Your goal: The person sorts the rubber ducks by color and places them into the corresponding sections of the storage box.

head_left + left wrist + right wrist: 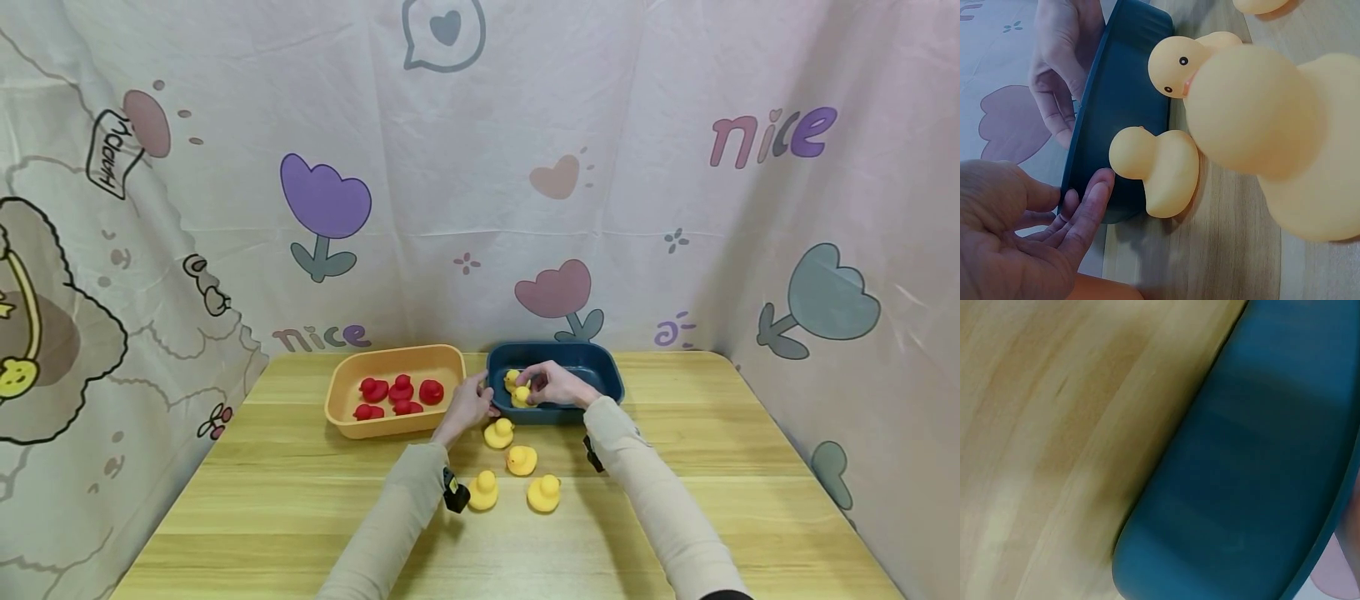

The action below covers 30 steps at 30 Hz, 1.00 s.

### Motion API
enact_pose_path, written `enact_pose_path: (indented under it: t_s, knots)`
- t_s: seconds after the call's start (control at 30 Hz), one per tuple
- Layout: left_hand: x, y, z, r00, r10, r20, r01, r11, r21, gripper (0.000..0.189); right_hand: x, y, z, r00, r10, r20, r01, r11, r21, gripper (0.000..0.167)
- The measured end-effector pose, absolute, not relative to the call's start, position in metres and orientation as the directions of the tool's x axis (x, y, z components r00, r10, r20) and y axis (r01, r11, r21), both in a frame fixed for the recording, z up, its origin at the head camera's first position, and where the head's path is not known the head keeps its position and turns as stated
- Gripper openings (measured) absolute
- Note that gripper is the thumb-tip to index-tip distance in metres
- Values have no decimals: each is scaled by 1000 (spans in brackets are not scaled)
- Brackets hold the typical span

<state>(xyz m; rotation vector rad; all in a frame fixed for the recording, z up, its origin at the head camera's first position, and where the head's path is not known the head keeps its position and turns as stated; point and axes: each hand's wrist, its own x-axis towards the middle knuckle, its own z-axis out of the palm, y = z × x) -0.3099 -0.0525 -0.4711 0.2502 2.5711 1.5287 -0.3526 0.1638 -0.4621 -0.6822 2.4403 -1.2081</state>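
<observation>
A dark blue bin [600, 379] stands at the back of the table. My left hand [468, 404] holds its left end, with the thumb at the rim and the fingers [1088, 215] against the outer wall. Reaching over the front wall, my right hand [555, 385] pinches a yellow rubber duck [521, 397] inside the bin's left part. Another yellow duck [512, 379] sits right behind that one. In front of the bin, several yellow ducks stand on the table, among them a duck [498, 433] close to the bin wall. The right wrist view shows only the bin's outside [1229, 462] and wood.
Left of the blue bin stands a yellow-orange bin [352, 429] with several red rubber ducks [401, 390] in it. Loose yellow ducks [543, 493] lie between my forearms. A printed curtain [465, 167] hangs behind the wooden table [712, 467].
</observation>
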Motion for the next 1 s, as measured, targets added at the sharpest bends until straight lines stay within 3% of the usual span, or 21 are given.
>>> enact_pose_path:
  t_s: [0.2,0.47,0.67,0.8,1.0]
  knots:
    - [-308,-52,-470,-975,219,-29,76,456,887,52,-349,165,-460,-831,-555,-42,-298,506,-809,32]
    - [-307,-52,-471,-973,231,-18,89,443,892,52,-319,178,-449,-819,-526,229,-473,395,-787,30]
    - [-307,-50,-470,-969,245,-12,98,432,897,52,-277,199,-457,-755,-548,360,-580,301,-757,25]
    - [-307,-50,-468,-971,236,-25,81,430,899,52,-252,211,-469,-729,-597,335,-572,261,-778,24]
    - [-308,-52,-469,-975,221,-23,78,438,896,52,-236,214,-485,-697,-691,192,-460,226,-859,26]
